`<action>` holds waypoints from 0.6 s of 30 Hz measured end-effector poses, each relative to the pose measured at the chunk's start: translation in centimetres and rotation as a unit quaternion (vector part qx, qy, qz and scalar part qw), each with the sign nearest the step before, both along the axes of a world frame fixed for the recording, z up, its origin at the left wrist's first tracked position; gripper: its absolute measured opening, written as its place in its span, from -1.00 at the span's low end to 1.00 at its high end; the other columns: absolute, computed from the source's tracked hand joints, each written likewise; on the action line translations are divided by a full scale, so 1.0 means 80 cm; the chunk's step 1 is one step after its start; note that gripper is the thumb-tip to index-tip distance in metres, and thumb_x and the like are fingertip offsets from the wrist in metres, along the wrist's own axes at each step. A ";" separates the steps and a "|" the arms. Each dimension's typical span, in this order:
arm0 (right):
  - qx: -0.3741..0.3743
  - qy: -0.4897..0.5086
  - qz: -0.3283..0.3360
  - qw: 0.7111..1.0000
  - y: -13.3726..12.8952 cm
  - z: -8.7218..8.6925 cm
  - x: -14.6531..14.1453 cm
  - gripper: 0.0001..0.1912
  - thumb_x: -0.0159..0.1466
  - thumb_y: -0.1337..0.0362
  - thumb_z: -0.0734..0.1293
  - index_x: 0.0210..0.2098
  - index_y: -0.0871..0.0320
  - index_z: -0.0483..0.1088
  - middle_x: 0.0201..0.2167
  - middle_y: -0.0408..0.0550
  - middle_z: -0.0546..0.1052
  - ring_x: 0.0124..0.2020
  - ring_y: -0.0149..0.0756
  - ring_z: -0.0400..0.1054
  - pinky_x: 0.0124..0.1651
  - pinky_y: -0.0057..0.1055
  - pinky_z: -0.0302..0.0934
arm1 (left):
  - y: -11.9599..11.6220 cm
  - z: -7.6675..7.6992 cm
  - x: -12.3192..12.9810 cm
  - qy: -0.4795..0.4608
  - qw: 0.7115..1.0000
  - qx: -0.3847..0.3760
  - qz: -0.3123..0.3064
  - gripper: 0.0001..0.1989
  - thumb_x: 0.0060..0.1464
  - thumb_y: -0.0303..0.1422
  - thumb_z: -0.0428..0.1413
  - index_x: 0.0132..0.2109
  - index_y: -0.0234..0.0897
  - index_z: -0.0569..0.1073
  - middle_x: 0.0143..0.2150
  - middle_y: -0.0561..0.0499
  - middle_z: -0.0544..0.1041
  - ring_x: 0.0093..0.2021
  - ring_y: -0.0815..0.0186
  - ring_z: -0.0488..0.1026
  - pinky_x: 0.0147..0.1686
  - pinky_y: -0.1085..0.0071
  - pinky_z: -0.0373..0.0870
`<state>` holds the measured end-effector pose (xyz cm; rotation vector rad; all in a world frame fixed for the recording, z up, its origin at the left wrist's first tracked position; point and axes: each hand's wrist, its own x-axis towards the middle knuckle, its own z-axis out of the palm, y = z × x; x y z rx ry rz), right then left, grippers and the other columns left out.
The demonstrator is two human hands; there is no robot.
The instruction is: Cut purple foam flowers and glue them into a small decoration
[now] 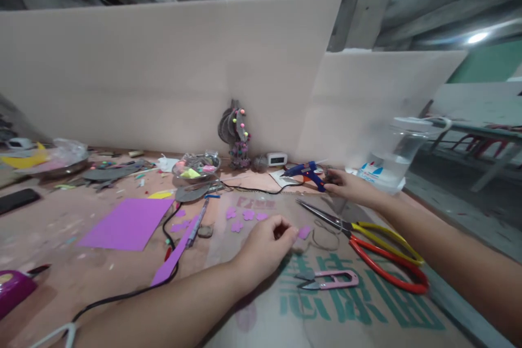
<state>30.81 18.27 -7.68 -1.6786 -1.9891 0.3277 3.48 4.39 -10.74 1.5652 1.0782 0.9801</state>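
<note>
Glue gun (302,170) meets the curled right fingers (333,186) at its handle (317,180), whether gripped I cannot tell

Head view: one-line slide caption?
Right hand at a blue glue gun, left hand near flat purple flower-shaped cutouts on a green-printed brown sheet.

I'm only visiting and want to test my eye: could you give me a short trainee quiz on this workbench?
1. Which of the person's hands is nearer the blue glue gun?
2. True or false: both handles of the large scissors are the same colour.
3. Fill in: in the picture, the big purple sheet lies to the ____ of the flower cutouts.

Key:
1. The right hand.
2. False; one is yellow, the other red.
3. Left.
</note>
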 end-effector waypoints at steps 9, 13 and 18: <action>0.000 -0.015 -0.042 0.999 0.034 -0.016 -0.056 -0.65 0.13 0.13 0.39 -0.21 0.29 0.50 -0.31 0.13 0.62 -0.27 -0.05 0.50 -0.27 -0.34 0.31 | 0.000 0.002 0.000 -0.006 1.000 -0.002 -0.012 -0.83 0.06 -0.26 0.03 -0.41 -0.25 0.33 -0.49 0.11 0.32 -0.43 0.34 0.27 -0.39 0.43 0.17; 0.001 -0.013 -0.089 0.996 0.031 -0.018 -0.057 -0.79 0.10 0.24 0.39 -0.34 0.29 0.50 -0.45 0.14 0.59 -0.32 -0.01 0.49 -0.32 -0.33 0.28 | 0.000 0.002 -0.001 -0.007 1.000 -0.009 -0.018 -0.83 0.07 -0.26 0.01 -0.42 -0.24 0.31 -0.50 0.12 0.33 -0.44 0.34 0.26 -0.40 0.42 0.17; -0.014 0.056 -0.068 0.996 0.019 0.004 -0.047 -0.86 0.13 0.32 0.31 -0.42 0.24 0.50 -0.44 0.10 0.61 -0.31 -0.08 0.51 -0.33 -0.38 0.32 | 0.001 -0.001 -0.002 0.004 1.000 0.002 -0.011 -0.81 0.08 -0.25 0.01 -0.42 -0.24 0.30 -0.52 0.13 0.31 -0.45 0.35 0.26 -0.41 0.43 0.17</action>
